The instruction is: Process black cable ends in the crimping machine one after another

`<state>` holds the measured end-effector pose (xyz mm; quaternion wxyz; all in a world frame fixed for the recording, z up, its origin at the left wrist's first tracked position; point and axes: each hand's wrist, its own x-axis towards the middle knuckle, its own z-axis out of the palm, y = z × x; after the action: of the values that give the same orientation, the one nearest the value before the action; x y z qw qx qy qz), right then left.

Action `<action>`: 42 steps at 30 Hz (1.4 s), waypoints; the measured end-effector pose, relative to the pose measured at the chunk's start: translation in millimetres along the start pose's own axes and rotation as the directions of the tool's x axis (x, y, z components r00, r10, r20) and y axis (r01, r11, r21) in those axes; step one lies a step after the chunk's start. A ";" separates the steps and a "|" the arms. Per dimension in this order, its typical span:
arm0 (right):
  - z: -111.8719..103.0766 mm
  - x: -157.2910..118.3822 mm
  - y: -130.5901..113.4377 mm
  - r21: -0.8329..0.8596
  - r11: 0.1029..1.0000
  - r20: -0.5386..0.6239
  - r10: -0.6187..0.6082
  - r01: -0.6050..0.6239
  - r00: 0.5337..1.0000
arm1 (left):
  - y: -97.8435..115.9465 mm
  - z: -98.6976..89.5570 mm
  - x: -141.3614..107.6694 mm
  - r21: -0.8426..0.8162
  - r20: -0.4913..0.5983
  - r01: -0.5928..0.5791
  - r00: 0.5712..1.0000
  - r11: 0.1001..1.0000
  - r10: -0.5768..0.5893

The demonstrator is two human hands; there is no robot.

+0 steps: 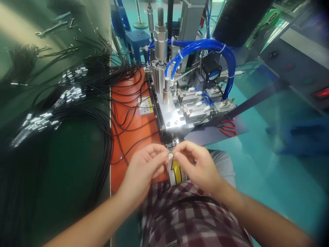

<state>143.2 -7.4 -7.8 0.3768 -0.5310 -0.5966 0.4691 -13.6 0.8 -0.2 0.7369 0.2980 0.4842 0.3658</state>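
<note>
My left hand [149, 163] and my right hand [196, 163] meet fingertip to fingertip just in front of the metal machine [177, 113]. Both are closed in a pinch. Whatever lies between the fingertips is thin and too small to name. Below the fingers shows a white label with a yellow arrow [177, 173], partly hidden by my hands. Black cables [128, 135] run across the orange mat [136, 127] to the left of my left hand.
Bundles of black cables with shiny metal ends [38, 125] cover the green table [74, 151] at left, with a wrench [52, 28] farther back. Red-handled cutters [228, 128] lie right of the machine. Blue air hoses [205, 44] arch over it. A blue stool [138, 39] stands behind.
</note>
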 end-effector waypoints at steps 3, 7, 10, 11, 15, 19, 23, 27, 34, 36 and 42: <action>-2.8 3.6 -0.1 0.057 0.996 0.003 0.066 -0.066 0.998 | -0.1 0.4 0.9 0.016 0.000 0.012 1.000 1.000 -0.012; 0.3 5.3 -0.9 0.126 0.985 0.014 0.119 -0.120 0.993 | -0.4 0.1 1.7 0.029 0.006 0.005 1.000 1.000 -0.005; 2.0 5.1 0.0 0.175 0.974 0.037 0.137 -0.141 0.990 | -0.3 -1.1 2.7 0.012 0.018 0.011 1.000 1.000 -0.011; 2.1 5.0 0.8 0.178 0.975 0.035 0.129 -0.133 0.991 | -0.1 -1.5 3.1 -0.001 0.023 0.015 1.000 1.000 -0.015; 3.1 5.4 4.9 0.152 0.986 -0.010 0.069 -0.067 0.998 | 0.8 -1.7 3.8 -0.062 0.017 0.039 0.999 0.997 -0.038; 7.1 4.7 5.8 0.172 0.983 -0.036 0.066 -0.059 0.997 | 0.7 -0.5 2.7 -0.111 0.024 0.061 0.998 0.992 -0.059; 8.9 3.5 3.0 0.181 0.980 -0.031 0.085 -0.078 0.996 | -0.3 -0.2 2.3 -0.153 0.056 0.099 0.994 0.983 -0.091; 3.8 3.5 -1.0 0.092 0.994 0.036 0.053 -0.057 0.998 | -0.5 -1.0 2.2 -0.138 0.051 0.078 0.996 0.987 -0.071; -6.8 5.5 -4.4 -0.120 0.992 0.119 -0.015 0.030 0.993 | -0.2 1.2 -0.2 0.074 -0.001 0.050 0.999 0.996 -0.051; -7.8 6.2 -3.7 -0.127 0.992 0.128 0.013 0.003 0.992 | -0.7 1.2 -0.3 0.108 -0.022 0.069 0.998 0.992 -0.067; -11.6 8.3 -5.2 -0.066 0.994 0.102 0.095 -0.088 0.990 | -2.4 -1.1 1.2 0.119 -0.007 0.087 0.996 0.989 -0.087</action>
<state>151.4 2.6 0.0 0.3065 -0.5437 -0.6048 0.4946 -13.6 0.6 -3.1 0.7327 0.3197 0.5182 0.3041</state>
